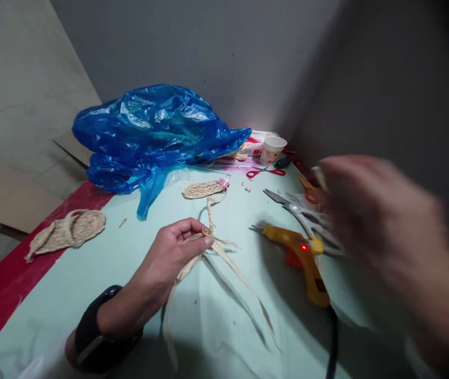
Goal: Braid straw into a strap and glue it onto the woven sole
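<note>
My left hand (177, 252) pinches a braid of pale straw strands (224, 258) at its knot, low on the pale green table (121, 263). The braid runs up to a small woven oval sole (202, 189) with a pink clip. Loose strand ends trail toward me. My right hand (390, 237) is raised at the right, smeared by motion, above the scissors (307, 213) and the yellow glue gun (303, 258); its fingers cannot be made out.
A crumpled blue plastic bag (153, 137) fills the back left. A finished woven sandal (68, 231) lies at the left by the red strip. Red-handled scissors (266, 171), a paper cup (273, 149) and packets sit in the far corner. Grey walls close the back and right.
</note>
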A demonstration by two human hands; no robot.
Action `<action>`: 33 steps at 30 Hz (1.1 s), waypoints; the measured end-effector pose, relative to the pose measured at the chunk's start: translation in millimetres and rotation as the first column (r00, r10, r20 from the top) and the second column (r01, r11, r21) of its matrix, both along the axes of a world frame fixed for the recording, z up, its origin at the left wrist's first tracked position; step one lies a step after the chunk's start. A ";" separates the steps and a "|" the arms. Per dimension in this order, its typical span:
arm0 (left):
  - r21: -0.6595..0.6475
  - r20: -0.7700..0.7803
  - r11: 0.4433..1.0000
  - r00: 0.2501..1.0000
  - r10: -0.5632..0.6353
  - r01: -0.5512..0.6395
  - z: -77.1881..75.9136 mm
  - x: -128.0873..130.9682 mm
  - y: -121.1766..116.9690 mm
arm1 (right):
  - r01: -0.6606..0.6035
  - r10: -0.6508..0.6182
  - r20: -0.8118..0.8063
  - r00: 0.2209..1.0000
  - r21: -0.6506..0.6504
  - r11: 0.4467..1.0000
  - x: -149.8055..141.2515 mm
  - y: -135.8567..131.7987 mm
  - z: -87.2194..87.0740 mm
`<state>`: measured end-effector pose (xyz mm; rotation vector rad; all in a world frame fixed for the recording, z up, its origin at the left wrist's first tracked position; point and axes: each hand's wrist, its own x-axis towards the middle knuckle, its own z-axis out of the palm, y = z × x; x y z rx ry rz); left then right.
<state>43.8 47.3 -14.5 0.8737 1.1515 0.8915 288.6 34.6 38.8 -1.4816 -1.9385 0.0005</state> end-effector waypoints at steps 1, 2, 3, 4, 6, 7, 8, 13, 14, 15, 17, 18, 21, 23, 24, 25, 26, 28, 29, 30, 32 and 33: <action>-0.004 0.019 1.000 1.000 -0.011 0.011 0.2 0.1 -0.7 | -0.066 0.067 0.007 0.998 -0.061 0.996 -13.1 -0.3 -6.4; -0.002 0.034 1.000 0.999 -0.024 0.024 0.5 0.2 -1.3 | -0.153 0.145 -0.056 0.988 -0.214 0.965 -27.9 -0.5 -14.9; 0.003 0.043 1.000 0.999 -0.030 0.030 0.8 0.3 -1.8 | -0.239 0.215 -0.107 0.971 -0.357 0.903 -42.6 -0.9 -24.3; 0.009 0.045 1.000 0.999 -0.031 0.030 1.2 0.4 -2.2 | -0.308 0.271 -0.146 0.951 -0.426 0.851 -55.8 -1.5 -33.3; 0.027 0.034 1.000 0.999 -0.016 0.015 2.0 0.4 -2.5 | -0.331 0.298 -0.149 0.943 -0.327 0.885 -73.4 -3.3 -46.3; 0.040 0.025 0.999 1.000 -0.006 0.005 2.3 0.3 -2.5 | -0.311 0.291 -0.122 0.949 -0.223 0.924 -77.4 -4.7 -49.7; 0.058 0.018 0.998 1.000 0.002 -0.003 2.6 0.2 -2.3 | -0.277 0.268 -0.092 0.959 -0.111 0.954 -78.8 -6.2 -51.2; 0.121 -0.014 0.992 1.000 0.022 -0.020 1.8 -0.2 0.2 | -0.236 0.236 0.028 0.971 -0.027 0.971 -74.8 -13.8 -52.3; 0.119 -0.018 0.993 1.000 0.024 -0.022 1.6 -0.1 0.6 | -0.242 0.245 0.050 0.968 -0.054 0.969 -75.1 -14.8 -53.3; 0.113 -0.020 0.993 1.000 0.024 -0.022 1.7 0.1 0.7 | -0.244 0.249 0.056 0.967 -0.084 0.966 -75.6 -15.5 -54.0; 0.096 -0.022 0.995 0.999 0.028 -0.026 2.6 1.0 0.0 | -0.270 0.271 -0.018 0.962 -0.163 0.949 -76.2 -16.2 -53.2; 0.083 -0.026 0.996 0.999 0.038 -0.036 3.5 1.7 -0.7 | -0.300 0.288 -0.088 0.954 -0.218 0.929 -75.9 -16.3 -51.4; 0.036 -0.039 0.997 0.997 0.068 -0.067 6.9 3.7 -3.1 | -0.389 0.309 -0.264 0.914 -0.353 0.851 -72.4 -16.0 -42.5; 0.028 -0.041 0.997 0.996 0.079 -0.078 8.5 4.1 -4.0 | -0.393 0.288 -0.295 0.911 -0.412 0.822 -69.6 -15.7 -37.6; 0.030 -0.045 0.997 0.996 0.079 -0.078 8.9 4.0 -4.1 | -0.386 0.274 -0.300 0.914 -0.429 0.817 -68.5 -15.5 -36.2; 0.034 -0.049 0.996 0.996 0.079 -0.078 9.1 3.7 -4.1 | -0.376 0.257 -0.306 0.917 -0.440 0.815 -67.6 -15.3 -35.4; 0.037 -0.057 0.996 0.995 0.079 -0.077 9.2 3.3 -4.0 | -0.367 0.244 -0.310 0.919 -0.444 0.818 -66.9 -15.1 -35.2; 0.034 -0.073 0.997 0.995 0.073 -0.071 9.2 2.6 -3.6 | -0.354 0.227 -0.319 0.920 -0.427 0.832 -65.7 -14.5 -35.6; 0.030 -0.080 0.997 0.994 0.068 -0.066 9.3 2.4 -3.4 | -0.346 0.218 -0.325 0.920 -0.415 0.842 -65.1 -14.1 -35.7; 0.024 -0.085 0.998 0.994 0.063 -0.062 9.5 2.4 -3.2 | -0.340 0.207 -0.339 0.918 -0.403 0.850 -64.5 -13.6 -35.8; 0.020 -0.093 0.998 0.994 0.061 -0.059 10.1 3.0 -3.1 | -0.347 0.174 -0.403 0.898 -0.410 0.844 -63.9 -11.9 -35.4; 0.026 -0.094 0.998 0.993 0.067 -0.065 10.4 3.7 -3.1 | -0.362 0.148 -0.454 0.879 -0.432 0.826 -64.0 -10.7 -35.1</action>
